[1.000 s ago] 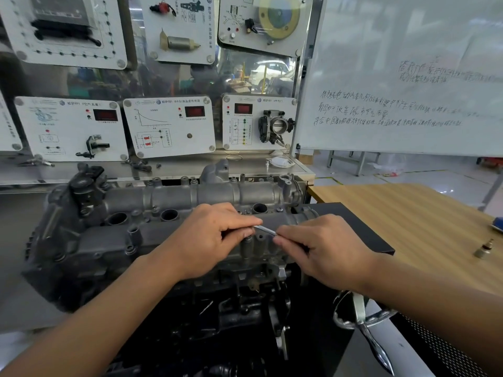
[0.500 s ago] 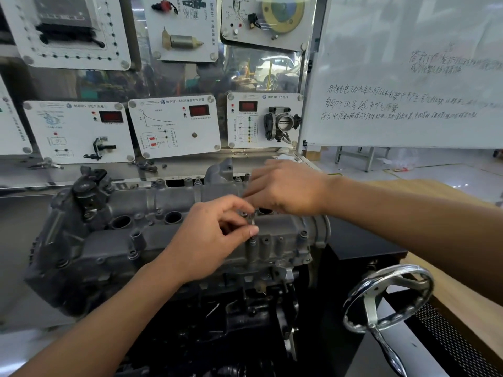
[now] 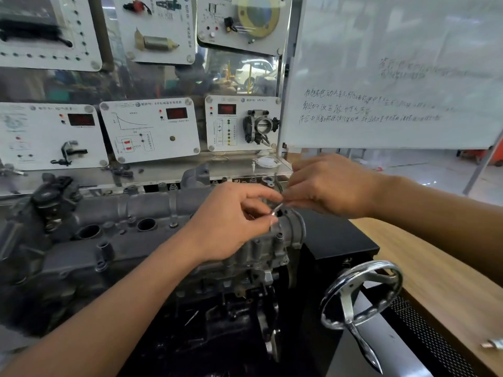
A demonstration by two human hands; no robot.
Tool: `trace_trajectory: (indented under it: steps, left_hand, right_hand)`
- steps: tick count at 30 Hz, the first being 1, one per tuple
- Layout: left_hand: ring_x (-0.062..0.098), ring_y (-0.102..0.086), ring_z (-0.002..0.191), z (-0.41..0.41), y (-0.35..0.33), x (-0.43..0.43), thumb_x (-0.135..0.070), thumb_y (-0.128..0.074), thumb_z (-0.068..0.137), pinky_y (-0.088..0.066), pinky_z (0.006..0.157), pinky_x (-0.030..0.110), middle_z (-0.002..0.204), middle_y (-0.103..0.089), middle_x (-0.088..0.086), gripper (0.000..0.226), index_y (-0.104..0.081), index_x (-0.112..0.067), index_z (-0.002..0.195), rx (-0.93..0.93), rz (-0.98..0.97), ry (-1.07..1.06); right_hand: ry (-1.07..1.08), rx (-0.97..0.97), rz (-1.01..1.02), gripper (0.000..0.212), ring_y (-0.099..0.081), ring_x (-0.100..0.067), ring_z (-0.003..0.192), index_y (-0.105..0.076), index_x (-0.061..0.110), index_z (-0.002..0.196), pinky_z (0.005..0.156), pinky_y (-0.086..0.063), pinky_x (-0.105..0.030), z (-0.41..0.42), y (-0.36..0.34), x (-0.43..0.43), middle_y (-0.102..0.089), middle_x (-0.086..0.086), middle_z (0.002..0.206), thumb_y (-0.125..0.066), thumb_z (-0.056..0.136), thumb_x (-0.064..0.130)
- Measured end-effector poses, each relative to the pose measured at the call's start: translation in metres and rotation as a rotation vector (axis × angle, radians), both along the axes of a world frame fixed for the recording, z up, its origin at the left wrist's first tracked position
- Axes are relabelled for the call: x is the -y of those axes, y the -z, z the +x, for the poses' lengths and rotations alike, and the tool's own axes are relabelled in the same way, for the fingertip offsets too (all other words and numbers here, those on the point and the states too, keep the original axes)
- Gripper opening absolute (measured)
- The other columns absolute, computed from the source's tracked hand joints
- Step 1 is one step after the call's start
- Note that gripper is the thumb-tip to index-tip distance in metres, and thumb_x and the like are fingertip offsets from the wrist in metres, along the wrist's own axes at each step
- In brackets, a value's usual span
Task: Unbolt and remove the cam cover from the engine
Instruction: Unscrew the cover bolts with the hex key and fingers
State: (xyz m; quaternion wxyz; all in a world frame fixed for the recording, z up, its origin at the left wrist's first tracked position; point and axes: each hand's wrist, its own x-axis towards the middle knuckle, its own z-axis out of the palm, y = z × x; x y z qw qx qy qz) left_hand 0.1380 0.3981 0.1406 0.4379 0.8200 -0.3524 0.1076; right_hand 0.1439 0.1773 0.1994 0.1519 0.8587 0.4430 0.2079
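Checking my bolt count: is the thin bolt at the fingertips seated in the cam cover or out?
Out. The bolt is pinched, tilted, between left hand and right hand above the cam cover, shank exposed.

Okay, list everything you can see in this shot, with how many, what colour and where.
cam cover: one, grey, on the engine, centre left
engine: one, dark, below the cover
bolt: one, silver, between both hands' fingertips above the cover's right end
handwheel: one, chrome, lower right
training panels: six, white, along the back
whiteboard: one, white, upper right
table: one, wood tone, right
left hand: one, pinching the bolt's lower end
right hand: one, pinching the bolt's upper end
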Motion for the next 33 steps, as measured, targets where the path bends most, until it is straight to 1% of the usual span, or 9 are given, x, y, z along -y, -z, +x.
trace_trajectory:
  steps: [3, 5, 7, 11, 15, 18, 22, 29, 33]
  left_hand:
    - [-0.008, -0.069, 0.082, 0.011, 0.004, 0.010, -0.014, -0.077, 0.087, -0.051, 0.077, 0.007, 0.090, -0.077, -0.013, 0.022, -0.077, -0.023, 0.107, -0.037, 0.041, -0.020]
    - [-0.008, -0.069, 0.083, 0.016, 0.007, 0.015, -0.013, -0.076, 0.087, -0.051, 0.077, 0.007, 0.090, -0.077, -0.015, 0.020, -0.078, -0.026, 0.102, -0.063, 0.069, -0.019]
    - [-0.007, -0.070, 0.084, 0.019, 0.009, 0.017, -0.012, -0.076, 0.087, -0.052, 0.078, 0.008, 0.088, -0.077, -0.017, 0.023, -0.077, -0.032, 0.098, -0.074, 0.076, -0.010]
    - [-0.005, -0.070, 0.085, 0.021, 0.009, 0.017, -0.011, -0.076, 0.087, -0.053, 0.079, 0.010, 0.087, -0.076, -0.021, 0.030, -0.074, -0.040, 0.094, -0.083, 0.097, 0.038]
    - [-0.005, -0.070, 0.085, 0.019, 0.009, 0.018, -0.009, -0.074, 0.088, -0.053, 0.080, 0.011, 0.088, -0.075, -0.023, 0.031, -0.075, -0.039, 0.096, -0.047, 0.119, 0.067]
    - [-0.008, -0.069, 0.085, 0.017, 0.010, 0.019, -0.006, -0.073, 0.088, -0.051, 0.080, 0.008, 0.085, -0.074, -0.025, 0.026, -0.077, -0.029, 0.101, 0.014, 0.144, 0.082]
    - [-0.009, -0.068, 0.087, 0.015, 0.011, 0.018, -0.005, -0.072, 0.089, -0.050, 0.082, 0.008, 0.089, -0.071, -0.023, 0.022, -0.078, -0.019, 0.104, 0.076, 0.168, 0.081]
    - [-0.007, -0.068, 0.085, 0.017, 0.011, 0.019, -0.012, -0.072, 0.090, -0.054, 0.083, 0.014, 0.090, -0.074, -0.019, 0.021, -0.077, -0.024, 0.107, 0.087, 0.206, 0.060]
    - [-0.009, -0.068, 0.084, 0.016, 0.017, 0.020, -0.018, -0.074, 0.089, -0.056, 0.082, 0.015, 0.091, -0.075, -0.018, 0.020, -0.076, -0.026, 0.107, 0.092, 0.189, -0.001]
  right_hand:
    - [0.152, -0.138, 0.062, 0.034, -0.061, -0.019, 0.086, -0.070, 0.022, 0.101, 0.063, -0.037, -0.032, -0.018, 0.010, 0.019, -0.068, 0.006, 0.090, -0.045, 0.101, 0.045]
    - [0.205, -0.175, 0.108, 0.033, -0.058, -0.019, 0.076, -0.069, 0.021, 0.095, 0.064, -0.041, -0.034, -0.029, 0.019, 0.020, -0.066, 0.005, 0.082, -0.047, 0.101, 0.044]
    - [0.226, -0.178, 0.174, 0.029, -0.050, -0.018, 0.064, -0.069, 0.019, 0.087, 0.060, -0.035, -0.030, -0.038, 0.026, 0.017, -0.060, 0.005, 0.068, -0.052, 0.100, 0.039]
    - [0.307, -0.176, 0.240, 0.028, -0.043, -0.016, 0.058, -0.069, 0.020, 0.084, 0.061, -0.046, -0.039, -0.052, 0.031, 0.013, -0.046, 0.009, 0.060, -0.053, 0.098, 0.039]
    - [0.353, -0.203, 0.344, 0.031, -0.037, -0.009, 0.051, -0.065, 0.018, 0.076, 0.058, -0.034, -0.031, -0.063, 0.041, 0.007, -0.040, 0.009, 0.053, -0.055, 0.097, 0.038]
    - [0.402, -0.219, 0.377, 0.035, -0.037, -0.013, 0.054, -0.062, 0.018, 0.074, 0.059, -0.037, -0.032, -0.070, 0.050, 0.002, -0.047, 0.006, 0.056, -0.052, 0.098, 0.043]
    - [0.430, -0.226, 0.432, 0.037, -0.050, -0.012, 0.056, -0.065, 0.016, 0.074, 0.054, -0.038, -0.026, -0.071, 0.053, -0.004, -0.057, 0.003, 0.058, -0.053, 0.097, 0.043]
    - [0.395, -0.184, 0.381, 0.027, -0.049, -0.010, 0.061, -0.071, 0.021, 0.084, 0.056, -0.044, -0.030, -0.051, 0.049, 0.015, -0.062, 0.006, 0.067, -0.057, 0.095, 0.041]
    - [0.314, -0.066, 0.160, 0.032, -0.058, -0.019, 0.096, -0.068, 0.025, 0.103, 0.072, -0.049, -0.038, -0.017, 0.039, 0.024, -0.067, 0.007, 0.097, -0.043, 0.101, 0.044]
